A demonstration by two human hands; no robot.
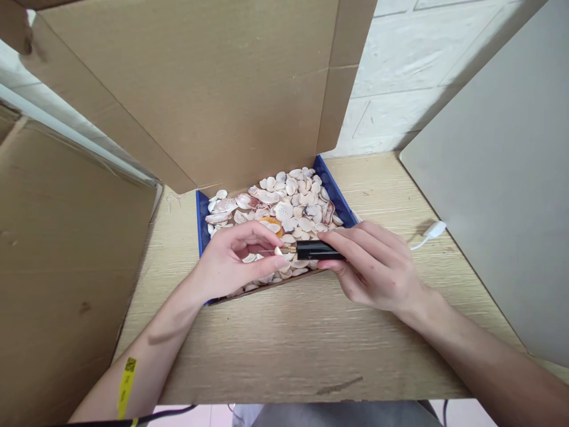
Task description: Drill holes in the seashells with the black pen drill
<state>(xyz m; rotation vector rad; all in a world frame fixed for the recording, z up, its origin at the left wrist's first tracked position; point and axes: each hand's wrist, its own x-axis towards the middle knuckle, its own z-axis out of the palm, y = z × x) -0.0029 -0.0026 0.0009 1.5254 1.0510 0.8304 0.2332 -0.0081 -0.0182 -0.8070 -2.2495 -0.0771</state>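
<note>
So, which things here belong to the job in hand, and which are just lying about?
Job:
small white seashell in left hand
black cylindrical tool in right hand
blue-sided cardboard box of pale seashells

Apparently just about:
brown cardboard panel, left
flat grey panel, right

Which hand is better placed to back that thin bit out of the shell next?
Probably the right hand: it grips the black tool, whose thin bit appears to pass through the shell. The left hand pinches that shell, so it seems better suited to steadying.
</note>
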